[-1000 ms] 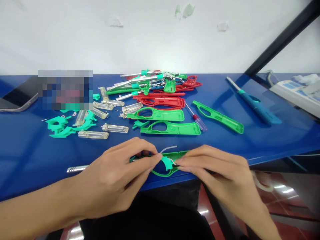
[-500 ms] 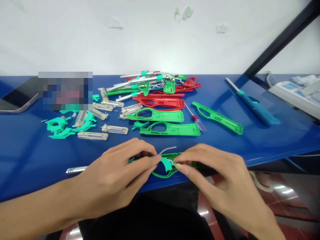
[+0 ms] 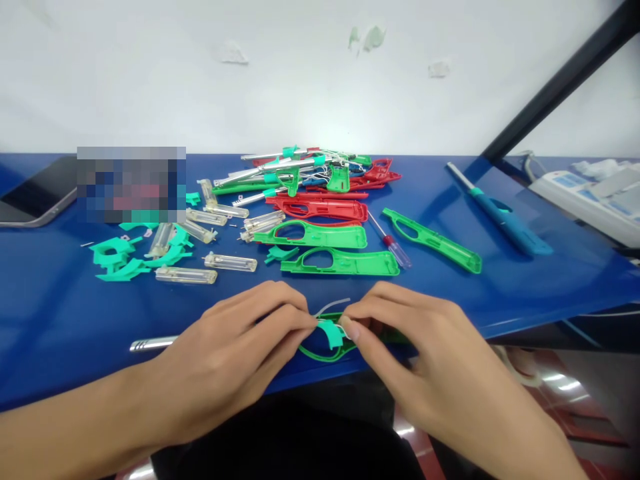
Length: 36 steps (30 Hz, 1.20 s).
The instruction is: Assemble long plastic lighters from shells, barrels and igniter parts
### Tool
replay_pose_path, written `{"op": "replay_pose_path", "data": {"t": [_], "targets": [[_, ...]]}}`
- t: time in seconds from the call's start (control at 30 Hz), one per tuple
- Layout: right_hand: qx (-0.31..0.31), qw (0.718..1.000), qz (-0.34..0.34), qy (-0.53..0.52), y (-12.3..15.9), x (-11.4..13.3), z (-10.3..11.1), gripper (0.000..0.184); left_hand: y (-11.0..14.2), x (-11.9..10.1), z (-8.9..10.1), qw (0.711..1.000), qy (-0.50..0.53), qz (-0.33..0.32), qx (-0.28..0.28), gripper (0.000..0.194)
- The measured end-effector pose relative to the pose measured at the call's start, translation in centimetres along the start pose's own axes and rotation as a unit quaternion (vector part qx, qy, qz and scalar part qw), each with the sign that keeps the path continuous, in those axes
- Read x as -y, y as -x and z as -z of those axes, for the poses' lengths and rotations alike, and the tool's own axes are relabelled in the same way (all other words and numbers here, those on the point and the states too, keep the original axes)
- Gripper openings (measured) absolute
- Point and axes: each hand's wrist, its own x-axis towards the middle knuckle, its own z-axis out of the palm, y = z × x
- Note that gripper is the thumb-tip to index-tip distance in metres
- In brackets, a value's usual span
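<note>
Scene's bright overall, w/ cool white light; exact source can't be told. Wall [image 3: 150, 87] is v. bright, nearly blown out low-ctr. Table [image 3: 525, 293] has a soft sheen, plus darker bands far L. Under-table area's dim, near-black in parts; floor [image 3: 595, 423] shows hard white glare streaks. R. edge looks stretched & blurry, incl. white device [image 3: 590, 210]. Pixelated block [image 3: 133, 190] hides detail upper L. Fine detail btw. fingertips [image 3: 351, 329] is soft.

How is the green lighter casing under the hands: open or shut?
Open: the casing shows no cover half where visible, and the turquoise trigger lies exposed.
</note>
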Motion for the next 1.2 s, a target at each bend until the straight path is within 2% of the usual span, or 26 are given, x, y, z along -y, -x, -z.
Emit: {"op": "replay_pose_path", "data": {"t": [0.47, 0.73, 1.0, 1.2], "targets": [[0.021, 0.999, -0.005, -0.030, 0.3, -0.4, 0.0, 0.014, -0.8, -0.6, 0.9, 1.000, -0.002, 0.009, 0.022, 0.024], [0.059, 0.997, -0.030, -0.038, 0.3, 0.0, 0.3, 0.013, -0.6, -0.6, 0.8, 1.000, 0.001, -0.010, -0.007, 0.023], [0.125, 0.988, -0.048, -0.076, -0.1, -0.5, 1.2, 0.017, -0.6, -0.5, 0.7, 1.000, 0.019, -0.022, -0.010, 0.022], [0.155, 0.985, -0.047, -0.064, 0.1, -0.5, 1.6, 0.011, -0.5, -0.5, 0.8, 0.999, 0.029, -0.032, 0.004, 0.025]]}}
